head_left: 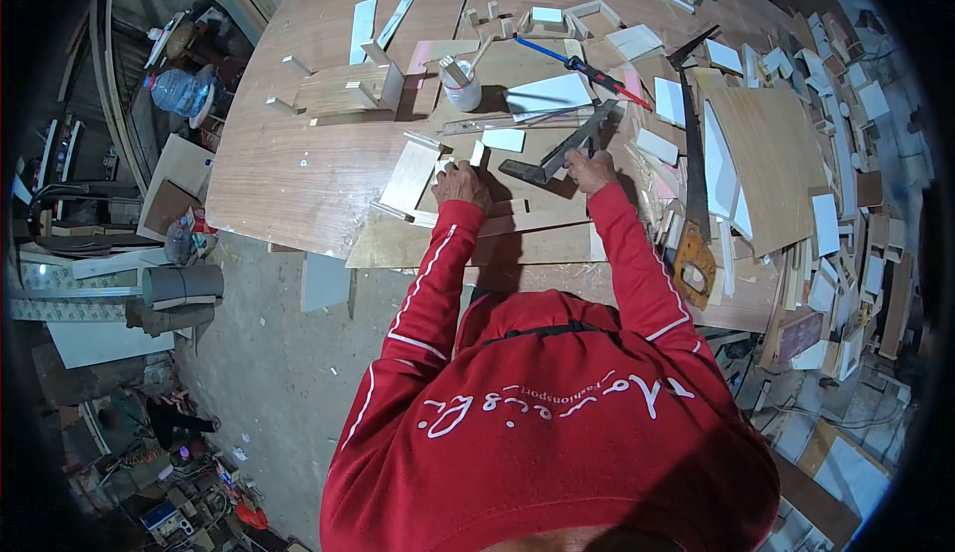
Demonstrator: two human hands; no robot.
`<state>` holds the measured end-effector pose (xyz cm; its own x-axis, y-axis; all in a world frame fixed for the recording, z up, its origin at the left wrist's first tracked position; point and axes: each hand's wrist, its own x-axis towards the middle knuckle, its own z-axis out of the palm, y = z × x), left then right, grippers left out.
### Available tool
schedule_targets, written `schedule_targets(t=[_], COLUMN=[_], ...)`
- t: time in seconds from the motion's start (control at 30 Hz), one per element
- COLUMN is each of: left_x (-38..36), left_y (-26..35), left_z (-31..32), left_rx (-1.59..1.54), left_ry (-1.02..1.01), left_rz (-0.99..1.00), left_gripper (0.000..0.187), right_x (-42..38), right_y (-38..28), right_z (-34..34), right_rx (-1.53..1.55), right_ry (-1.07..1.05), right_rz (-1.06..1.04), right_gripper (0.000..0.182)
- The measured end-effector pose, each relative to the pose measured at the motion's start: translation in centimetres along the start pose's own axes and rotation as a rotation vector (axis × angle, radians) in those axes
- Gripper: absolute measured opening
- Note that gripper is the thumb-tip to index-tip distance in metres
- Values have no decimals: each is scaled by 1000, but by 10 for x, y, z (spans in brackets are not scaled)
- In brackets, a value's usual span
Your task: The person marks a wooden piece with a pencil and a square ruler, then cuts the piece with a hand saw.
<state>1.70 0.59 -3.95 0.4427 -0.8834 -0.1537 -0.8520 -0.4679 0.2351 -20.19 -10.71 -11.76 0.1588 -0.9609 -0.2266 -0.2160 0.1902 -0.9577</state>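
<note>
My left hand (462, 186) is closed at the right side of a small wooden assembly, a pale panel (408, 178) with strips along its edges. Its fingers pinch a small pale wood piece (443, 166) there. In my right hand (591, 170) is a dark metal angled tool (572, 141), held just above the work board (388, 244); its exact kind I cannot tell. Between the hands stand a narrow pale block (478, 153) and a white rectangular piece (503, 140). A wooden strip (537, 219) runs along the near side of the work board.
Behind the hands stands a white cup (462, 92) with sticks in it. A blue-and-red tool (587, 75) lies past white panels (549, 95). A legged wooden piece (343, 92) rests at left. On the right are a handsaw (693, 264) and a large wood sheet (766, 164).
</note>
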Motion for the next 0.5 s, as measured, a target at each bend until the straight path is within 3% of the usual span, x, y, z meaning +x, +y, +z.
schedule_targets(t=[0.13,0.2,0.27,0.33,0.4,0.43,0.5], left_x=[14,22,25,8,-11,-16,-39], left_y=[7,10,11,21,24,24,39], left_z=[4,10,16,-4,-12,-7,-17], left_rx=[85,60,76,94,78,-75,-408], left_ry=[53,62,67,232,262,244,148], left_rz=[62,81,64,108,163,278,513], left_gripper=[39,26,28,33,37,36,36], right_x=[-37,-48,-54,-62,-75,-82,-99], right_y=[-46,-53,-51,-51,-54,-58,-71], right_z=[-19,-27,-36,-47,-60,-68,-84], right_rx=[7,-104,-63,-20,74,122,182], right_ry=[32,19,18,16,49,-1,-56], right_rz=[148,129,127,126,5,35,44], right_gripper=[18,29,28,27,24,15,16])
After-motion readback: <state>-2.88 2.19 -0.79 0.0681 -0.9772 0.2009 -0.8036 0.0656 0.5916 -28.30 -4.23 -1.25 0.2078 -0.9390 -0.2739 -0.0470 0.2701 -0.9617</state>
